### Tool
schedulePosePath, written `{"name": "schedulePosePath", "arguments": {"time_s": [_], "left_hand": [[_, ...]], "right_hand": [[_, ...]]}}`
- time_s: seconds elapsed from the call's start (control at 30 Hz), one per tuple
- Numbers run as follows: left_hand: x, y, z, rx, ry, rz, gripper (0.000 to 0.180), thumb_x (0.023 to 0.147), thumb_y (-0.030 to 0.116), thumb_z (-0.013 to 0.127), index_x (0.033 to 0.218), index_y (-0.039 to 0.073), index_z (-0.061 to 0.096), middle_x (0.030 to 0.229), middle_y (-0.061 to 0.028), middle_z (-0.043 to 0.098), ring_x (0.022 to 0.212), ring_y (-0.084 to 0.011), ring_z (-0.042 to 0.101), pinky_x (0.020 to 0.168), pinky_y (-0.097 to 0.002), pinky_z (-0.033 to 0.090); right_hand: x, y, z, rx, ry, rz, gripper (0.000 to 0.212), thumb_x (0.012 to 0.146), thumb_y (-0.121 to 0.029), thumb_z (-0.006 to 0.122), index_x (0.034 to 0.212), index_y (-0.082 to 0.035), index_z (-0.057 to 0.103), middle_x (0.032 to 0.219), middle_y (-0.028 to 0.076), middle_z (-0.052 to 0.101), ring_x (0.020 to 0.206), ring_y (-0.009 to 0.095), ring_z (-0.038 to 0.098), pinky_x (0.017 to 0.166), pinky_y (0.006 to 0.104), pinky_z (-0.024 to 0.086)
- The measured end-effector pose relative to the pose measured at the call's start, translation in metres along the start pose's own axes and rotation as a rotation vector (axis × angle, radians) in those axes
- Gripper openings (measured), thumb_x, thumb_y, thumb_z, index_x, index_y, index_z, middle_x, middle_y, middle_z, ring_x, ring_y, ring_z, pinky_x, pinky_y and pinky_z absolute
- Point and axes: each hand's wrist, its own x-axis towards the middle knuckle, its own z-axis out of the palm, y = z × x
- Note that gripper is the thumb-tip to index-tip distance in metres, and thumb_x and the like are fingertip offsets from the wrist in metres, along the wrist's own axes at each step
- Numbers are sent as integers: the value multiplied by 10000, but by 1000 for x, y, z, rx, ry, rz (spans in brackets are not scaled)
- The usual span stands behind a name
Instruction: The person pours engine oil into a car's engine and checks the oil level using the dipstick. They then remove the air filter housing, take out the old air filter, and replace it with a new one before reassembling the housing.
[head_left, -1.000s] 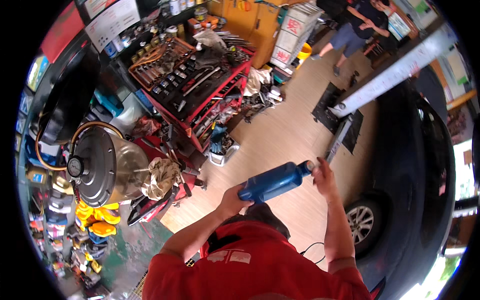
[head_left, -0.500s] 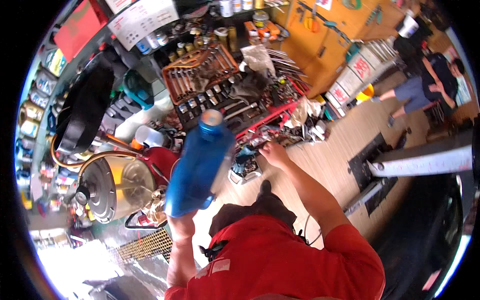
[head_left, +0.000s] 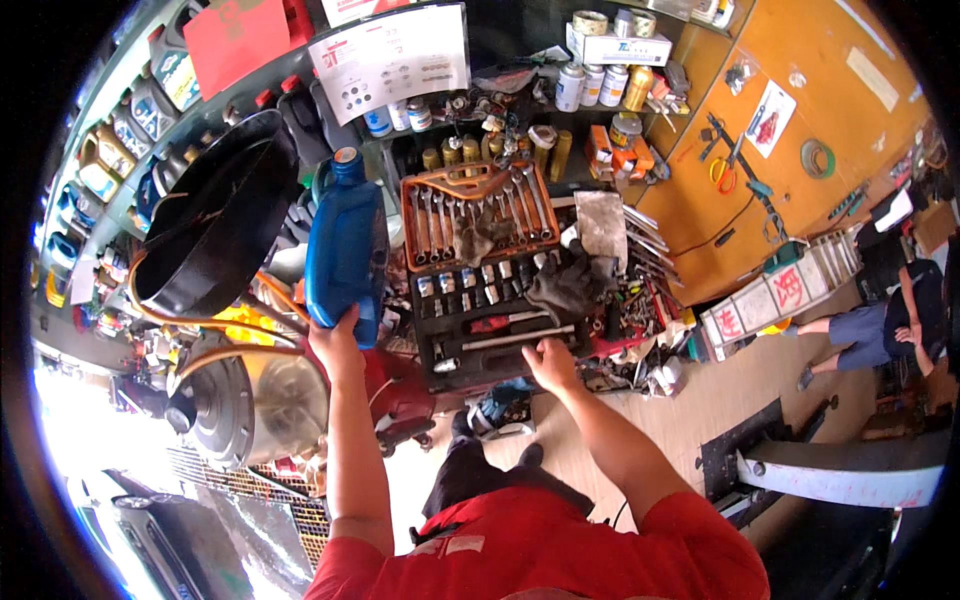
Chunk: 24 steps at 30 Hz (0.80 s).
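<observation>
My left hand [head_left: 336, 345] grips a blue plastic jug [head_left: 345, 250] near its base. The jug stands nearly upright, with an orange-and-white top at its neck, beside a large black funnel-like pan [head_left: 215, 215]. My right hand [head_left: 550, 365] is closed with its fingers curled, over the near edge of a black socket tray [head_left: 450, 350]. Whether it holds anything small is hidden. Beyond the tray lies an orange wrench case [head_left: 410, 225] with several wrenches. A dark glove [head_left: 570, 290] rests on the tools to the right.
Below the pan stands a clear-walled drum [head_left: 285, 395] with hoses. Bottles and cans [head_left: 570, 88] line the back shelves. An orange tool board [head_left: 790, 160] rises at right. A grey lift arm [head_left: 850, 470] reaches in at lower right. A person [head_left: 890, 315] is at far right.
The blue jug has moved left and away from me, from tilted to nearly upright, beside the black pan. My view has shifted toward the shelves; my right hand remains closed.
</observation>
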Motion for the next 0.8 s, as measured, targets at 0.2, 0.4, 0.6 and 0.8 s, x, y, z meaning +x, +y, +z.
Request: {"name": "schedulePosePath", "arguments": {"time_s": [0.2, 0.4, 0.6, 0.8], "left_hand": [[88, -95, 46, 66, 160, -74, 353, 642, -1, 729, 981, -36, 640, 919, -88, 663, 799, -192, 609, 767, -324, 475], [150, -198, 67, 37, 234, -200, 320, 640, -4, 725, 947, -36, 642, 870, -90, 666, 734, -206, 605, 708, -340, 483], [212, -278, 76, 31, 240, -256, 325, 627, 68, 736, 929, -12, 648, 830, -66, 654, 686, -197, 584, 664, -333, 468], [272, -322, 87, -27, 263, -264, 419, 619, 44, 745, 1021, -9, 638, 949, -82, 659, 819, -220, 593, 790, -351, 456]], "right_hand": [[-7, 7, 1, -61, 10, -61, 361, 826, -358, 663, 861, -13, 563, 829, 169, 579, 782, 345, 573, 687, 422, 465], [-7, 4, 4, -14, 40, -36, 271, 796, -247, 706, 845, -23, 562, 781, 143, 561, 721, 302, 559, 625, 397, 457], [-2, -11, -6, 20, -68, 25, 282, 795, -235, 701, 891, -17, 552, 832, 149, 563, 773, 325, 558, 656, 407, 455], [2, -22, -3, 8, -131, 79, 301, 791, -254, 713, 902, -21, 558, 827, 142, 555, 751, 315, 570, 643, 403, 466]]}}
